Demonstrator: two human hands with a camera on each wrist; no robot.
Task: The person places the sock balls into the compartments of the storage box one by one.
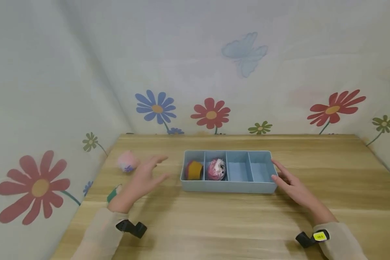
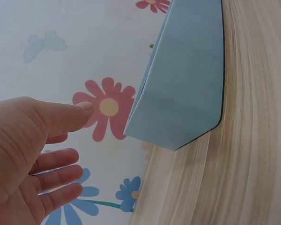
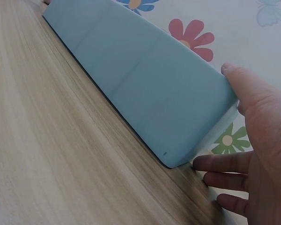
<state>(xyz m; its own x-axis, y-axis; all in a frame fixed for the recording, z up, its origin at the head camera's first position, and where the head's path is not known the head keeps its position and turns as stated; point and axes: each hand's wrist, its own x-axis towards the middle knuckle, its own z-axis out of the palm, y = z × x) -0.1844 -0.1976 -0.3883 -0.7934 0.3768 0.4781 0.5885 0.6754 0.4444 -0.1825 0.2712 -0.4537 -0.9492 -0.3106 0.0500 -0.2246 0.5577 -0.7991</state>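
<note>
A light blue box (image 1: 229, 186) with several compartments stands on the wooden table. In its leftmost compartment lies a mustard and pink ball (image 1: 194, 170), and the one beside it holds a pink and white ball (image 1: 216, 169). My left hand (image 1: 141, 181) hovers left of the box, fingers spread and holding nothing; the left wrist view shows a gap between thumb and box. At the box's right end, my right hand (image 1: 294, 187) touches the corner with its thumb, its fingers extended along the end wall. The right wrist view shows this contact too.
A pale pink ball (image 1: 127, 161) with a purple patch sits at the table's left side. Near the left wrist lies a green and white item (image 1: 113, 194), partly hidden by the arm. A flower-printed cloth (image 1: 182, 72) hangs behind and left of the table (image 1: 214, 224).
</note>
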